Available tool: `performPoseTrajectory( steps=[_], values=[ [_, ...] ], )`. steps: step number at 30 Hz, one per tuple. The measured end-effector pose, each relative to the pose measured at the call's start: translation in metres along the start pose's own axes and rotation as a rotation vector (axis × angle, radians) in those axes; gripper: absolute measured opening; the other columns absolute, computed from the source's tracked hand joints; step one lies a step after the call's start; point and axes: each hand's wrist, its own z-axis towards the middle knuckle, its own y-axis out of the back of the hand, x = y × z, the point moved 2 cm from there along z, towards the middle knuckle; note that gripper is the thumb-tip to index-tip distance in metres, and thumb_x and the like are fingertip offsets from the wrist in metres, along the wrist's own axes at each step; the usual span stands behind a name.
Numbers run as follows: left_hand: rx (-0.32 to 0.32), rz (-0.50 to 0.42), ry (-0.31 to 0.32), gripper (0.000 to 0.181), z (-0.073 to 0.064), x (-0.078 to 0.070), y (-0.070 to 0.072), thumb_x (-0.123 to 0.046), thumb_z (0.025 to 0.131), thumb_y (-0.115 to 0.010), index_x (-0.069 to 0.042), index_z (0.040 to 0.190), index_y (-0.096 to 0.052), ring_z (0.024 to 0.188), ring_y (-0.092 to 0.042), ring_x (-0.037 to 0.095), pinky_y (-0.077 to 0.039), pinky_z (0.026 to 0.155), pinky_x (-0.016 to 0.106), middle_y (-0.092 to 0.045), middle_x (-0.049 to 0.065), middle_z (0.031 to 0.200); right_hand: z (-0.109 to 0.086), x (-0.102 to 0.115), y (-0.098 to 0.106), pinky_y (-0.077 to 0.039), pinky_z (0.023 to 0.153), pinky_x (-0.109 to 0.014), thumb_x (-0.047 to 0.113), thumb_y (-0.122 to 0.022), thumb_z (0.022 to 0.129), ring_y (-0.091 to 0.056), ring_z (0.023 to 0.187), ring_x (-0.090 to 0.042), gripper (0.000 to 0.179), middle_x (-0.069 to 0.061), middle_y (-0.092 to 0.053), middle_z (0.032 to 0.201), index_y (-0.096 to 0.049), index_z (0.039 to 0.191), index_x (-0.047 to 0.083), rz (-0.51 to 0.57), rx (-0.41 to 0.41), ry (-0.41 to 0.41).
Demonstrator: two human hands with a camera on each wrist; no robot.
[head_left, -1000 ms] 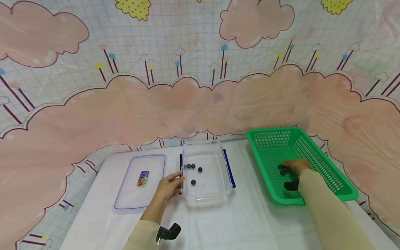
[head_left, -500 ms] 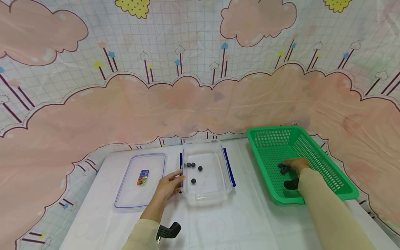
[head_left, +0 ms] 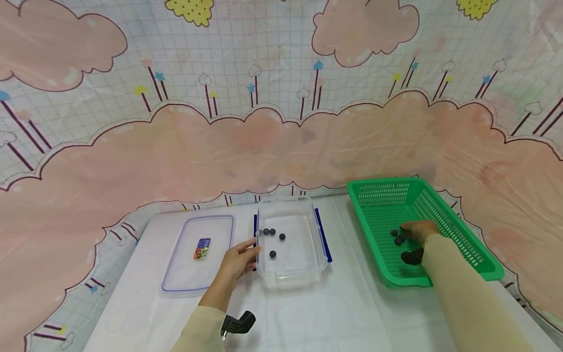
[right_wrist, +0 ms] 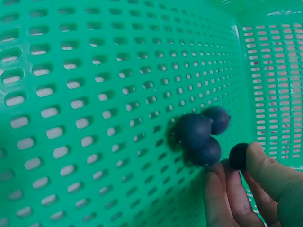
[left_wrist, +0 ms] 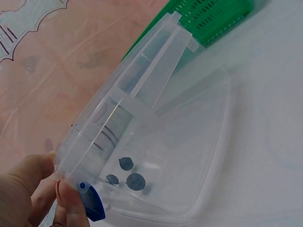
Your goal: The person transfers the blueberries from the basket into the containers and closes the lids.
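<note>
My left hand [head_left: 236,264] pinches the left rim of a clear plastic container [head_left: 292,281], by its blue side latch [left_wrist: 93,203]. Inside the container lie several blueberries [head_left: 282,236], towards its left side. On the right, my right hand [head_left: 420,230] reaches down into a green plastic basket [head_left: 374,254]. Between its thumb and fingers it pinches one dark blueberry [right_wrist: 238,156], as the right wrist view shows. Right beside the fingertips, three more blueberries [right_wrist: 194,131] sit clustered on the slotted basket floor.
A clear lid [head_left: 176,271] with a blue rim and a colourful label [head_left: 202,249] lies left of the container. White cloth [head_left: 325,313] covers the table. A printed curtain [head_left: 281,151] hangs behind, close to the basket's far side.
My right hand has shifted slightly to the right, drawing a little away from the clustered blueberries. The left hand stays at the container's rim.
</note>
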Motion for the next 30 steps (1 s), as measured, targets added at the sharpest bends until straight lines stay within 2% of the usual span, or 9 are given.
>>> performPoseTrajectory(
  steps=[4, 6, 8, 10, 12, 16, 18, 22, 30],
  values=[
    [0.003, -0.007, -0.006, 0.045, 0.001, 0.001, 0.000, -0.014, 0.092, -0.070, -0.007, 0.135, -0.060, 0.071, -0.057, 0.007, -0.052, 0.060, 0.016, -0.060, 0.002, 0.091, -0.004, 0.004, 0.005, -0.021, 0.115, -0.062, 0.018, -0.064, 0.094, -0.063, 0.067, -0.004, 0.054, 0.005, -0.068, 0.072, -0.046, 0.135, -0.014, 0.026, 0.033, 0.013],
    [0.004, -0.008, -0.009, 0.045, 0.001, 0.002, 0.000, -0.014, 0.092, -0.070, -0.006, 0.135, -0.060, 0.070, -0.057, 0.007, -0.052, 0.059, 0.016, -0.060, 0.002, 0.091, -0.007, 0.008, 0.005, -0.023, 0.115, -0.061, 0.018, -0.062, 0.096, -0.065, 0.068, -0.004, 0.052, 0.007, -0.067, 0.074, -0.047, 0.135, -0.013, 0.039, 0.054, 0.027],
    [0.005, -0.008, -0.009, 0.045, 0.000, 0.002, 0.000, -0.014, 0.092, -0.070, -0.006, 0.135, -0.060, 0.071, -0.057, 0.007, -0.052, 0.060, 0.016, -0.059, 0.002, 0.091, -0.008, 0.012, 0.005, -0.035, 0.112, -0.055, 0.016, -0.061, 0.097, -0.066, 0.069, -0.005, 0.050, 0.009, -0.065, 0.075, -0.047, 0.136, -0.012, 0.056, 0.068, 0.049],
    [0.004, -0.008, -0.006, 0.045, 0.000, 0.001, 0.000, -0.014, 0.092, -0.070, -0.007, 0.135, -0.060, 0.071, -0.057, 0.007, -0.052, 0.060, 0.017, -0.059, 0.002, 0.091, -0.010, 0.017, 0.002, -0.049, 0.101, -0.045, 0.014, -0.058, 0.099, -0.067, 0.072, -0.004, 0.050, 0.010, -0.063, 0.078, -0.044, 0.138, -0.012, 0.070, 0.091, 0.086],
    [0.005, -0.005, -0.004, 0.045, -0.001, 0.000, 0.000, -0.014, 0.092, -0.070, -0.007, 0.135, -0.060, 0.072, -0.058, 0.007, -0.053, 0.061, 0.017, -0.059, 0.003, 0.092, -0.012, 0.022, -0.001, -0.056, 0.092, -0.036, 0.011, -0.057, 0.099, -0.068, 0.075, -0.003, 0.051, 0.010, -0.065, 0.083, -0.040, 0.141, -0.013, 0.108, 0.119, 0.119],
    [0.004, 0.000, 0.001, 0.044, -0.002, 0.000, 0.000, -0.015, 0.093, -0.069, -0.008, 0.136, -0.060, 0.074, -0.058, 0.008, -0.053, 0.062, 0.017, -0.059, 0.004, 0.095, -0.017, 0.031, -0.008, -0.053, 0.096, -0.033, 0.008, -0.054, 0.101, -0.067, 0.079, 0.001, 0.053, 0.006, -0.069, 0.098, -0.032, 0.145, -0.012, 0.135, 0.200, 0.173],
    [0.004, 0.005, 0.000, 0.044, -0.002, 0.000, 0.000, -0.015, 0.093, -0.068, -0.009, 0.136, -0.060, 0.075, -0.058, 0.009, -0.053, 0.062, 0.017, -0.059, 0.004, 0.096, -0.021, 0.035, -0.011, -0.052, 0.098, -0.034, 0.007, -0.053, 0.101, -0.067, 0.081, 0.001, 0.054, 0.004, -0.069, 0.099, -0.030, 0.145, -0.014, 0.152, 0.234, 0.198],
    [0.004, 0.009, -0.003, 0.044, -0.003, 0.000, 0.001, -0.015, 0.093, -0.068, -0.009, 0.136, -0.060, 0.076, -0.058, 0.010, -0.053, 0.063, 0.018, -0.059, 0.004, 0.097, -0.027, 0.039, -0.016, -0.053, 0.095, -0.031, 0.005, -0.053, 0.100, -0.068, 0.083, -0.001, 0.054, 0.008, -0.068, 0.091, -0.030, 0.143, -0.019, 0.144, 0.277, 0.248],
    [0.001, 0.006, -0.008, 0.044, -0.002, 0.004, 0.000, -0.016, 0.093, -0.069, -0.008, 0.135, -0.060, 0.074, -0.058, 0.009, -0.053, 0.062, 0.018, -0.059, 0.004, 0.095, -0.033, 0.035, -0.025, -0.047, 0.104, -0.037, 0.010, -0.055, 0.101, -0.067, 0.088, 0.001, 0.053, 0.000, -0.068, 0.109, -0.035, 0.142, -0.017, 0.055, 0.328, 0.272]
  ],
)
